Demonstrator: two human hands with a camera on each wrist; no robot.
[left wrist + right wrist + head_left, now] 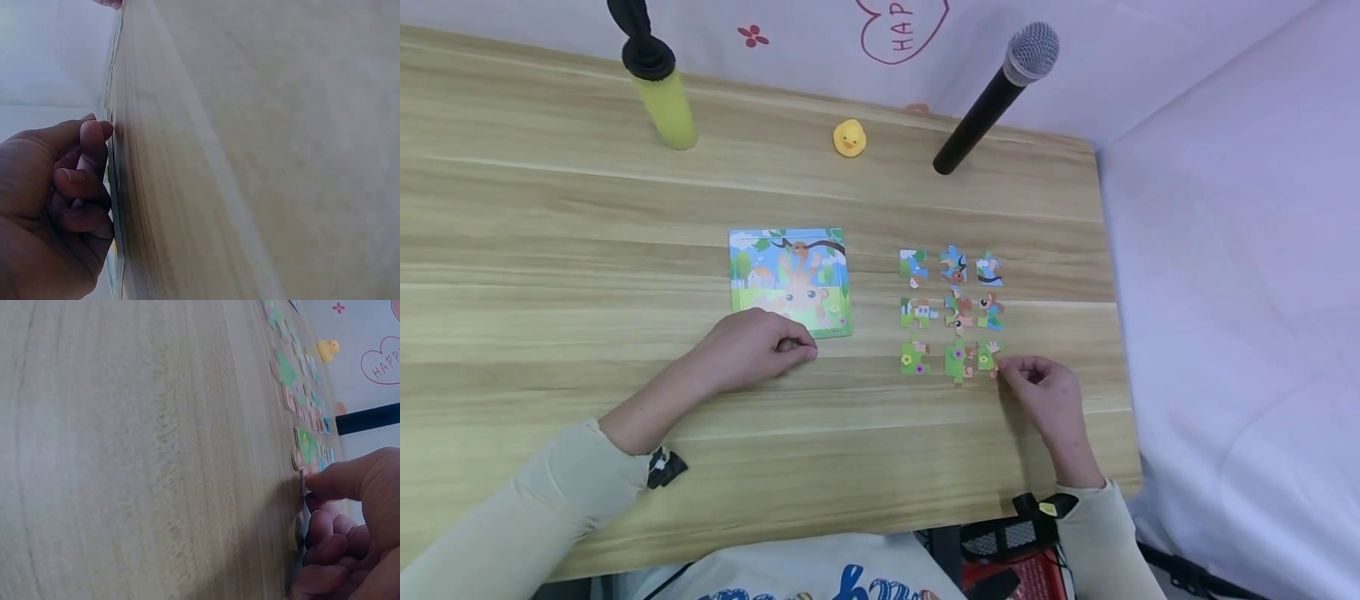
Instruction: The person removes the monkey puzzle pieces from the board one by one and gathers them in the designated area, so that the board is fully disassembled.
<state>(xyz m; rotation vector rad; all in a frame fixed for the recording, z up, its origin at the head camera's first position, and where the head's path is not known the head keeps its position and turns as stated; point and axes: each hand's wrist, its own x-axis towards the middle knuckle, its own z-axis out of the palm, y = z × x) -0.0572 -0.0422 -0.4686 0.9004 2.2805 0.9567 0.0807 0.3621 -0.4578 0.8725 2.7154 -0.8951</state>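
A square puzzle board (793,279) printed with a cartoon animal outdoors lies left of centre on the wooden table. My left hand (760,350) rests at its lower edge, fingers loosely curled and holding nothing, as the left wrist view shows of this hand (56,206). To the right of the board, puzzle pieces lie apart in three rows of three. With thumb and forefinger, my right hand (1048,396) pinches the edge of the bottom-right puzzle piece (988,356), green with a flower. In the right wrist view, the fingertips of this hand (350,519) partly hide that piece.
Behind the board stand a yellow bottle (666,108) with a black top, a small yellow rubber duck (849,138) and an upright black microphone (981,117). White cloth (1225,292) borders the table at the back and right.
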